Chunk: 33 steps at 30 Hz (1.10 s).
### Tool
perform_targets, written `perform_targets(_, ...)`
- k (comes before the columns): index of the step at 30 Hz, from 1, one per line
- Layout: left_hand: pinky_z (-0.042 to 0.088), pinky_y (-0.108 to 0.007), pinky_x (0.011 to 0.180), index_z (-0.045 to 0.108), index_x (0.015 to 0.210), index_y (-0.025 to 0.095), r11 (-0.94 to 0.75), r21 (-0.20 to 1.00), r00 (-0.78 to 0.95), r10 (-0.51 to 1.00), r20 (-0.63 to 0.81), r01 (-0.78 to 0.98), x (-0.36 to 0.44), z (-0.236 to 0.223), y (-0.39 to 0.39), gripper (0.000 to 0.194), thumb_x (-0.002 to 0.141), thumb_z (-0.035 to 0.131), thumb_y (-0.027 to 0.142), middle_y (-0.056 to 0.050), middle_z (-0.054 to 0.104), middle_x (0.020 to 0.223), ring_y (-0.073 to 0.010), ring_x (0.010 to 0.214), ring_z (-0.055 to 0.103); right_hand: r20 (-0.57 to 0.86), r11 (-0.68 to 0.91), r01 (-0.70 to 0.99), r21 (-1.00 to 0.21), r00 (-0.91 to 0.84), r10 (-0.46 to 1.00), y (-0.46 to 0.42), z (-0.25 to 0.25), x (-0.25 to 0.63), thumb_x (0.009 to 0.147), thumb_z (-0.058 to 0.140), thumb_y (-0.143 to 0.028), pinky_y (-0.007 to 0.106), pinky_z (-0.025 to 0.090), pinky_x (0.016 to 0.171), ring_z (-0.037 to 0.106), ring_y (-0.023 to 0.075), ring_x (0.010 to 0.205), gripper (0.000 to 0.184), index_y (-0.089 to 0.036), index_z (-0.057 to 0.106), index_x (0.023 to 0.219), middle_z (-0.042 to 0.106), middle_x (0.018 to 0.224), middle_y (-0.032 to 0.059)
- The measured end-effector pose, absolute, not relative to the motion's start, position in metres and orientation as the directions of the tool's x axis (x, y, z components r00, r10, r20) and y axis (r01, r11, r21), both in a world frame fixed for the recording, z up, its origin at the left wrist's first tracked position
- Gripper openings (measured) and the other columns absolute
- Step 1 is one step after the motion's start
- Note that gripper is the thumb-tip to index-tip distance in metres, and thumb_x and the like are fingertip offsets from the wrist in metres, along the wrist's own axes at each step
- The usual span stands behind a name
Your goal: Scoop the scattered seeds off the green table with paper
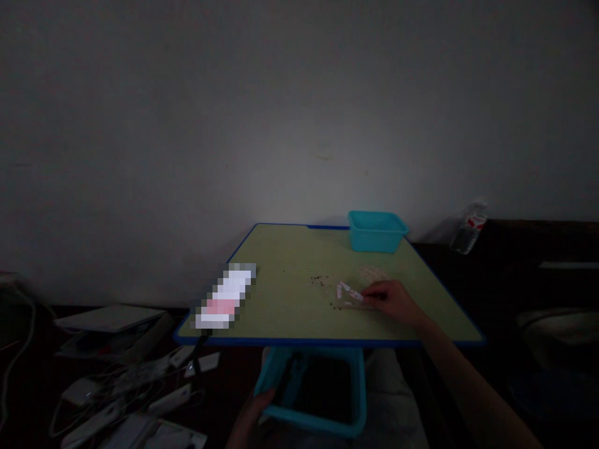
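Note:
My left hand (255, 408) is closed on the left near corner of a blue plastic basket (339, 425), which sits on my lap below the table's front edge. Its inside is dark, and I cannot make out what it holds. Over the table, my right hand (390, 296) has its fingers pinched together at the right end of several small white and pinkish pieces (350, 290). Whatever is between the fingertips is too small and dim to name. Tiny dark bits (321, 280) are scattered left of the pieces, and a pale patch of fine bits (373, 272) lies just behind the hand.
A second blue basket (377, 240) stands at the back right of the blue-edged table (276, 249). A blurred-out phone-like screen (227, 298) is at the left edge. Cables and white chargers (140, 374) clutter the lower left. A clear plastic package (469, 227) lies at right.

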<state>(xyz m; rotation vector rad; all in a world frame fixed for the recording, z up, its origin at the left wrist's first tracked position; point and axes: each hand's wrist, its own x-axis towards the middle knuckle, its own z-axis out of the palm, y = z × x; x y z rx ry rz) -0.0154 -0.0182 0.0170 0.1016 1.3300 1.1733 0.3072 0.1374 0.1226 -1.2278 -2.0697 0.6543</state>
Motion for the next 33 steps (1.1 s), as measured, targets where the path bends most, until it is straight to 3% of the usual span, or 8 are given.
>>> perform_targets(7,0.046,-0.053,0.092,0.060,0.116,0.021,0.458,0.627,-0.192,0.690,-0.698,-0.630,-0.016,0.013,-0.016,0.052,0.065,0.067,0.031,-0.013,0.068,0.116,-0.0383,0.118,0.054,0.294,0.470,0.586,-0.661,-0.373,0.880,0.139,0.125,0.304,0.081,0.061,-0.029,0.026,0.046,0.063,0.064,0.0177,0.071,0.017,-0.022,0.075,0.088,0.072,0.080,0.0033)
perform_targets(16,0.040,-0.057,0.096,0.063,0.088,0.018,0.405,0.652,-0.203,0.730,-0.653,-0.641,-0.017,0.006,-0.019,0.035,0.056,0.070,0.032,-0.016,0.054,0.134,-0.0444,0.125,0.044,0.292,0.461,0.597,-0.656,-0.363,0.885,0.140,0.124,0.300,0.080,0.060,-0.027,0.026,0.046,0.063,0.064,0.0167,0.070,0.018,-0.022,0.075,0.089,0.072,0.081,0.0024)
perform_targets(22,0.044,-0.060,0.090,0.060,0.092,0.017,0.423,0.669,-0.207,0.730,-0.651,-0.612,-0.014,0.018,-0.020,0.040,0.058,0.071,0.036,-0.019,0.051,0.134,-0.0482,0.118,0.050,0.288,0.462,0.595,-0.657,-0.369,0.884,0.137,0.126,0.297,0.080,0.061,-0.027,0.026,0.046,0.063,0.064,0.0168,0.071,0.017,-0.022,0.075,0.089,0.072,0.080,0.0024)
perform_targets(28,0.048,-0.049,0.091,0.061,0.110,0.016,0.501,0.614,-0.182,0.666,-0.723,-0.610,-0.010,0.024,-0.014,0.050,0.064,0.070,0.031,-0.017,0.067,0.115,-0.0377,0.117,0.054,0.276,0.466,0.588,-0.661,-0.387,0.880,0.130,0.128,0.291,0.081,0.061,-0.028,0.026,0.045,0.062,0.063,0.0168,0.070,0.018,-0.022,0.075,0.090,0.072,0.080,0.0033)
perform_targets(33,0.049,-0.049,0.088,0.049,0.129,0.018,0.520,0.580,-0.115,0.675,-0.729,-0.627,-0.012,0.018,-0.015,0.067,0.067,0.067,0.036,-0.017,0.056,0.133,-0.0388,0.115,0.056,0.278,0.513,0.534,-0.672,-0.460,0.843,0.113,0.129,0.280,0.082,0.061,-0.028,0.024,0.043,0.061,0.062,0.0148,0.068,0.016,-0.022,0.075,0.088,0.070,0.076,0.0018)
